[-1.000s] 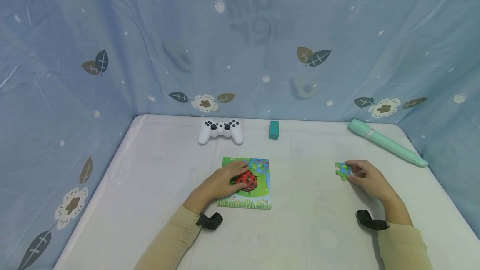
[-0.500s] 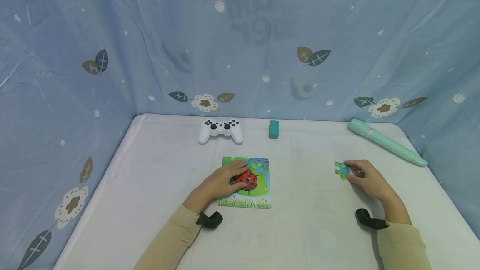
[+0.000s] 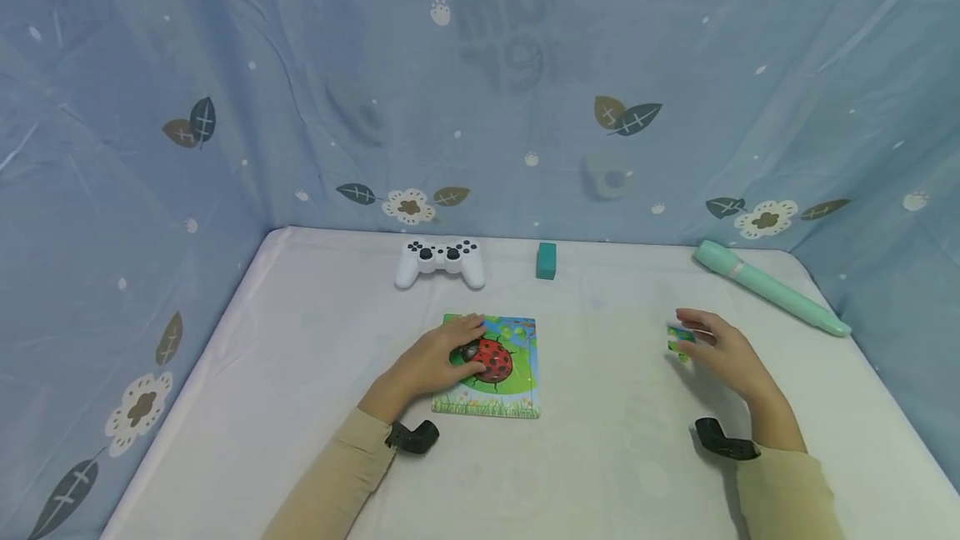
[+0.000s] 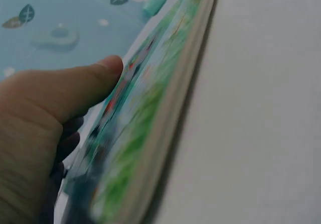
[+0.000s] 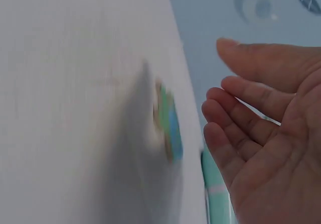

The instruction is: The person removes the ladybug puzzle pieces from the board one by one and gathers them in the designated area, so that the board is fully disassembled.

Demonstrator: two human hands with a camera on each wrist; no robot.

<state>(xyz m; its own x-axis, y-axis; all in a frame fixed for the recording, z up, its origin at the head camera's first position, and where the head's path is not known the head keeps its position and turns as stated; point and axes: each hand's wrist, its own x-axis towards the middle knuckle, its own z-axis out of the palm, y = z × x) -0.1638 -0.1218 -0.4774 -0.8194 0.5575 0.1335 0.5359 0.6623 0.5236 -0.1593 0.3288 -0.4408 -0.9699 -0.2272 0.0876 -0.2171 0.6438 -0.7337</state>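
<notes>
A square jigsaw puzzle [image 3: 517, 377] with a red ladybird on green lies in the middle of the white table. My left hand [image 3: 429, 357] lies over its left side, fingers loosely spread; in the left wrist view the thumb extends above the puzzle's surface [image 4: 145, 126]. Farther right, a small green and blue puzzle piece [image 3: 676, 333] lies on the table. Over it hovers my right hand [image 3: 727, 355], partly covering it in the head view. The right wrist view has that hand's fingers parted and apart from the blurred piece [image 5: 169, 123], holding nothing.
A white game controller [image 3: 440, 263] and a teal block [image 3: 547, 261] stand near the table's back edge. A mint-green stick-shaped object [image 3: 772, 288] lies slantwise at the back right. Blue patterned cloth [image 3: 480, 107] hangs behind and at both sides.
My right hand has let go of the puzzle piece and shifted slightly left above it. The left hand has drawn a little to the left on the puzzle, baring more of the ladybird.
</notes>
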